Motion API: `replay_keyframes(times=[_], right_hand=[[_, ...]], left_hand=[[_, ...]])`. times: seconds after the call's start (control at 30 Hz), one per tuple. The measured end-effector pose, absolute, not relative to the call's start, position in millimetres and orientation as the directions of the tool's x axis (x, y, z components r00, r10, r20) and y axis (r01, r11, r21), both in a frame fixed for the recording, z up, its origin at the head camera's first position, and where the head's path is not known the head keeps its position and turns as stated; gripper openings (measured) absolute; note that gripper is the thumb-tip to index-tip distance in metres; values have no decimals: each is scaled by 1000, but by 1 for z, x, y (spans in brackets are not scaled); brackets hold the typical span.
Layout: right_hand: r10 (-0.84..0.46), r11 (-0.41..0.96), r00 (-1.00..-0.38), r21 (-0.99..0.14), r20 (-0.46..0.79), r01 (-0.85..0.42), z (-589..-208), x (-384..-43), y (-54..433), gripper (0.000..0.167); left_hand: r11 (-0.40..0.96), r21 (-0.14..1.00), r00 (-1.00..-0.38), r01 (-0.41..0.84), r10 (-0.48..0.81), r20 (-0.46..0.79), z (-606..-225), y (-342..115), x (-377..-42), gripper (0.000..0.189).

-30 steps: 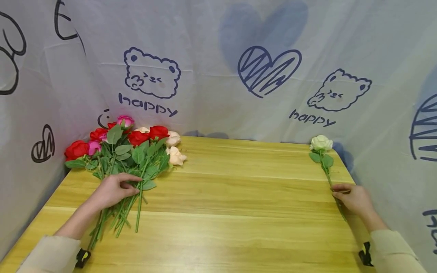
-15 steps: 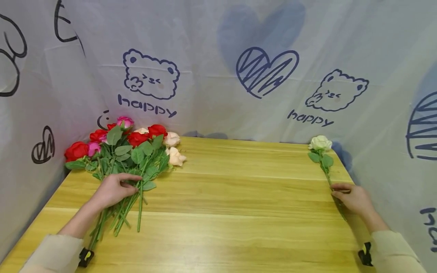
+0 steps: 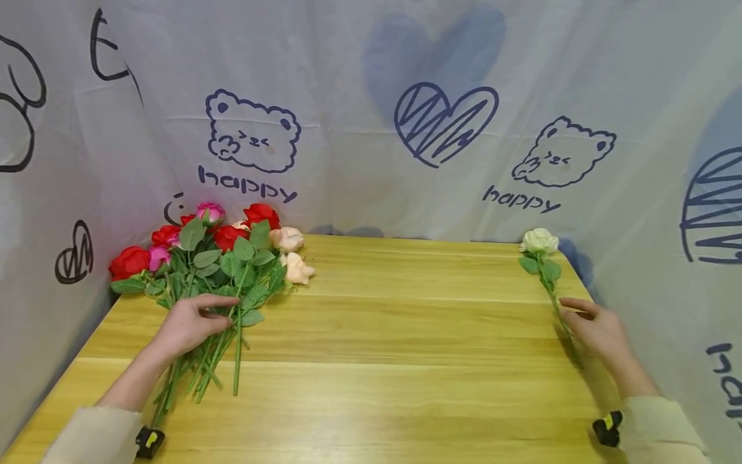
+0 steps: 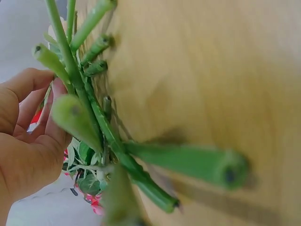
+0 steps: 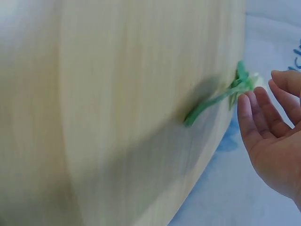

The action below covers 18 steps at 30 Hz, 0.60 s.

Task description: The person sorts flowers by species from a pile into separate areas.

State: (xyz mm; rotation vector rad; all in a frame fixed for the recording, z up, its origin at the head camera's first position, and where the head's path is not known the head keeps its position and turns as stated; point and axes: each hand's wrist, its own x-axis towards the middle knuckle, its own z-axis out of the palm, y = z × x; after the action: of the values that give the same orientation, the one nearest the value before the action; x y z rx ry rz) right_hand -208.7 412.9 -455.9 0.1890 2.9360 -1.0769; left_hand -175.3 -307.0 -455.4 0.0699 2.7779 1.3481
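A heap of artificial roses lies at the table's left, its green stems (image 3: 211,370) toward me. Over these stems my left hand (image 3: 188,322) pinches one stem between thumb and fingers. That stem seems to lead up to a red rose (image 3: 261,216); leaves partly cover the join. In the left wrist view several cut stem ends (image 4: 221,169) point toward the camera beside the left hand (image 4: 33,117). On the right, a white rose (image 3: 539,241) lies on the table. My right hand (image 3: 597,332) is beside its stem (image 5: 207,104), thumb and fingers apart, holding nothing.
Pink roses (image 3: 210,211) and peach roses (image 3: 297,268) are part of the left heap. The wooden table (image 3: 406,335) ends at a white cloth backdrop (image 3: 348,161) with drawn hearts and bears. Cloth also hangs along both sides.
My right hand has let go of the white rose's stem and its fingers have parted. The red rose by my left hand has risen slightly. The head view has shifted a little.
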Motion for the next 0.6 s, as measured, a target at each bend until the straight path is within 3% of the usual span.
replay_keyframes(times=[0.33, 0.6], right_hand=[[146, 596, -985, -803, 95, 11, -443, -206, 364, 51], [127, 469, -976, -877, 178, -98, -436, -206, 308, 44]], left_hand=[[542, 840, -999, 26, -19, 43, -442, -294, -175, 48], [361, 932, -995, 23, -78, 55, -426, -264, -181, 51]])
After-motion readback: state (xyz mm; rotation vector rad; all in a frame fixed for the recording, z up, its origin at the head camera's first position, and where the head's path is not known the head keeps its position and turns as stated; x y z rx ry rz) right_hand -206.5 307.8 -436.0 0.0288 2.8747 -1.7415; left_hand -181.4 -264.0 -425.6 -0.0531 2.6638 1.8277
